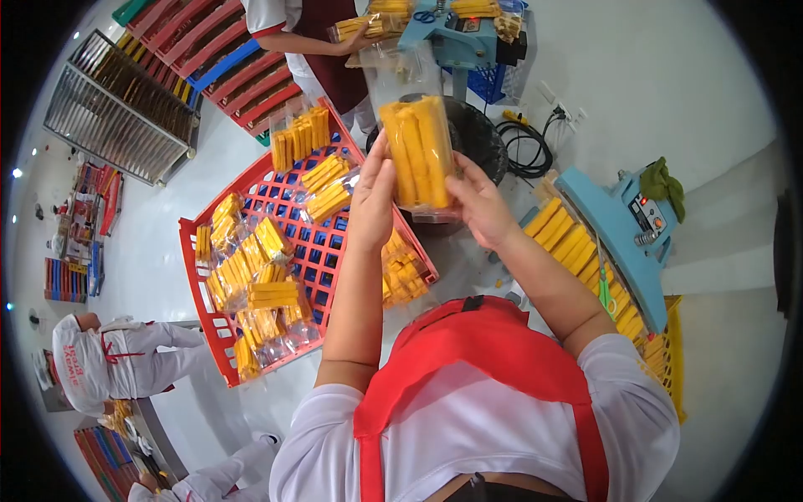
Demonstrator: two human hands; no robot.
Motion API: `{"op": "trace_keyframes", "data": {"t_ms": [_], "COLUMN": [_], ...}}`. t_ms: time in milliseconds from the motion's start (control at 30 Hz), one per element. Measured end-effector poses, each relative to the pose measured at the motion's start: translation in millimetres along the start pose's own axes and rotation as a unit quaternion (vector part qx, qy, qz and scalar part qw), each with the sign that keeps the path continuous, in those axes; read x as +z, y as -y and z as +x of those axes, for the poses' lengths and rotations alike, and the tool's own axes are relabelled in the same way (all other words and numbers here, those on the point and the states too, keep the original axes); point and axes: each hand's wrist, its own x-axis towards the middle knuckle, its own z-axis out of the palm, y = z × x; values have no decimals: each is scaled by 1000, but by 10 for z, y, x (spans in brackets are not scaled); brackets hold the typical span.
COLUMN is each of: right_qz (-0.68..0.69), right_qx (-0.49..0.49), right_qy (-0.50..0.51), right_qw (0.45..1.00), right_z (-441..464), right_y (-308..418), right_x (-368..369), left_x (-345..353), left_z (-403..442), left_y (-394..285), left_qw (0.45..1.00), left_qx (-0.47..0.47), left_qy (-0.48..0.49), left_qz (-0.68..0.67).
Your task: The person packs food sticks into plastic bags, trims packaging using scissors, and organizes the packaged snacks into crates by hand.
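Both my hands hold up one clear plastic bag (416,151) of yellow sticks, upright before me. My left hand (374,197) grips its left edge, and my right hand (483,201) pinches the lower right edge. The upper part of the bag is empty film. Below and to the left of my left hand, a red crate (227,358) holds several similar bags (251,259). Right of my right hand, more yellow sticks (569,243) lie in a row alongside a blue sealing machine (615,234), with green scissors (606,293) on them.
A co-worker (314,42) handles bags beside another blue machine (452,42) at the top. A black bin (481,134) stands behind my bag, near coiled black cables (531,146). Stacked red crates (209,58) and a tray rack (121,105) are upper left. Other people (125,360) work lower left.
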Motion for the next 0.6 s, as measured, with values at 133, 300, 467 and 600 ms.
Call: {"op": "trace_keyframes", "data": {"t_ms": [133,300,467,600], "right_qz": [-224,-446,-290,-251], "right_qx": [-175,-258,159,240], "right_qy": [79,119,191,186], "right_qw": [956,849,924,919], "right_z": [86,407,898,985], "right_y": [47,404,206,49], "right_x": [-29,163,210,235], "left_x": [94,192,207,158], "left_z": [-117,-317,-271,-325], "left_y": [-120,-98,-66,-69], "left_qw": [1000,955,811,809], "left_qx": [-6,-179,-308,-301], "left_qy": [17,34,-53,-59], "left_qz": [1,-232,-494,-502]}}
